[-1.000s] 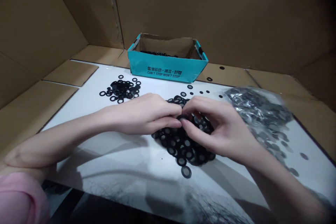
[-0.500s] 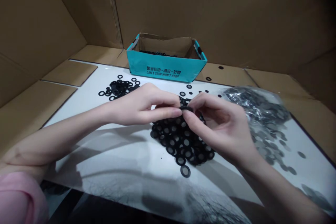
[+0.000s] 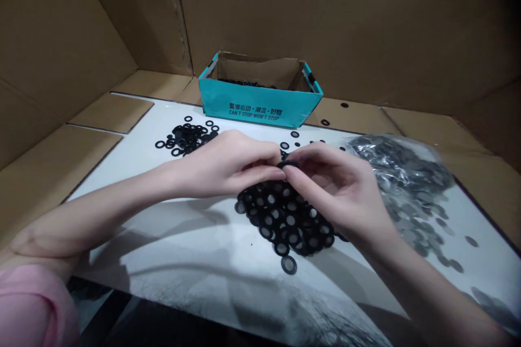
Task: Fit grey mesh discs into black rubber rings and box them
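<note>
A small black ring [image 3: 288, 164] is pinched between my two hands, seen nearly edge-on. My left hand [image 3: 232, 165] grips its left side with thumb and forefinger. The thumb and fingers of my right hand [image 3: 342, 184] close on its right side. Whether a grey disc sits inside this ring cannot be made out. Below the hands lies a heap of black rings with grey mesh-like centres [image 3: 291, 220]; my hands hide its upper part. One such ring [image 3: 288, 264] lies apart at the heap's near edge.
Open black rings [image 3: 187, 138] form a pile at the left. A turquoise cardboard box [image 3: 260, 103] at the back holds more black pieces. To the right, a clear plastic bag [image 3: 399, 162] of grey discs lies beside loose discs [image 3: 423, 227]. Cardboard walls [image 3: 325, 21] enclose the white table [image 3: 175, 249].
Both hands stay together on the ring, with small shifts of the fingers. The ring appears slightly more tilted. The whole view has moved a little.
</note>
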{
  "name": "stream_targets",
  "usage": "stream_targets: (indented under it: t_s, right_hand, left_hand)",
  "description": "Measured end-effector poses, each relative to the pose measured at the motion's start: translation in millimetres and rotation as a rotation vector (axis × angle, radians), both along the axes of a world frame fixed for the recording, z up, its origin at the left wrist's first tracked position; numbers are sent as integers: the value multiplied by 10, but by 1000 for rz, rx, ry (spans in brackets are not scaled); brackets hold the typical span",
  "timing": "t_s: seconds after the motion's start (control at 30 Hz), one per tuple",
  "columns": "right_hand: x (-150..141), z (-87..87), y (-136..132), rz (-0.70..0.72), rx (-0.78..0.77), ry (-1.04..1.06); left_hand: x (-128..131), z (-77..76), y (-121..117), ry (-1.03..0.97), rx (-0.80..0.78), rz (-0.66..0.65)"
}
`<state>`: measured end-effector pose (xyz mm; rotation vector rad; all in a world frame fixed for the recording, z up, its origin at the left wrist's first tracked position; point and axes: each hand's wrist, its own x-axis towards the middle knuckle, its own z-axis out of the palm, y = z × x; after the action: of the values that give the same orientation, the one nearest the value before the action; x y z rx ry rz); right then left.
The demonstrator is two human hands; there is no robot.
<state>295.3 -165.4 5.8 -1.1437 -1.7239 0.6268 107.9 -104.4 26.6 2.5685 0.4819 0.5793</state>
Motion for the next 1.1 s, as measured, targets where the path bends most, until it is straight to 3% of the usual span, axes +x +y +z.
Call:
stream_targets:
  t_s: [0.1,0.27,0.63,0.77,0.93,1.1]
  right_hand:
    - [-7,9,-4,-6,10,17]
    - [-2,10,-32,2,-2,-10]
    - [-23,-15,-27,79,-91,-92]
    - [-25,-16,-5,12,-53,40]
    - [-12,-5,2,-3,-22,55]
    - [-10,18,-21,4,-18,26]
  left_hand:
    - [14,-12,6,-91,-38,-2]
    - [-10,59,35,-19,-111,-63]
    - [-39,75,69,71,24,-22]
    - [-40,41,72,95,-24,-37]
    - [-1,-30,65,13,-53,-50]
    - [-25,37,56,-2,-139,-92]
